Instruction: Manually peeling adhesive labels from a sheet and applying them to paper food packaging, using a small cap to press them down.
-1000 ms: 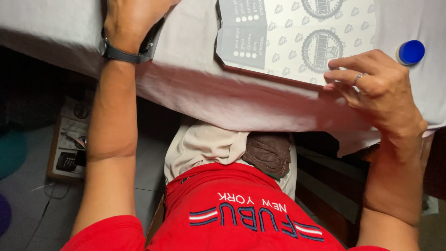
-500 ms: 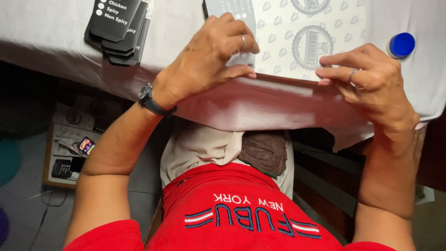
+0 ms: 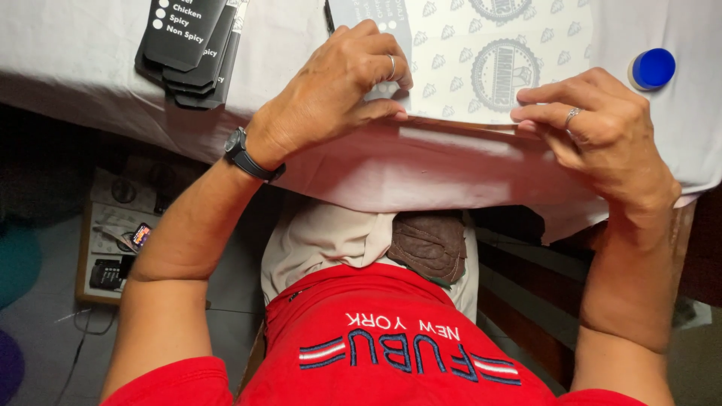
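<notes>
A flat printed cardboard sheet (image 3: pixel 481 53), pale with round emblems and a dark panel at its left, lies at the table's near edge. My left hand (image 3: pixel 338 83), with a watch on the wrist and a ring, presses its fingers down on the sheet's near left corner. My right hand (image 3: pixel 602 128), also ringed, pinches the sheet's near right edge with thumb and fingertips. The sheet's far part runs out of view at the top.
The table wears a white cloth (image 3: pixel 75 60). A stack of black folded cartons (image 3: pixel 188 45) lies at the far left. A blue bottle cap (image 3: pixel 652 68) sits at the right. Below left, a low tray with small gadgets (image 3: pixel 120 233) rests on the floor.
My left hand came from the black carton stack at the left over to the printed sheet and now presses on it. My right hand has stayed on the sheet's near edge.
</notes>
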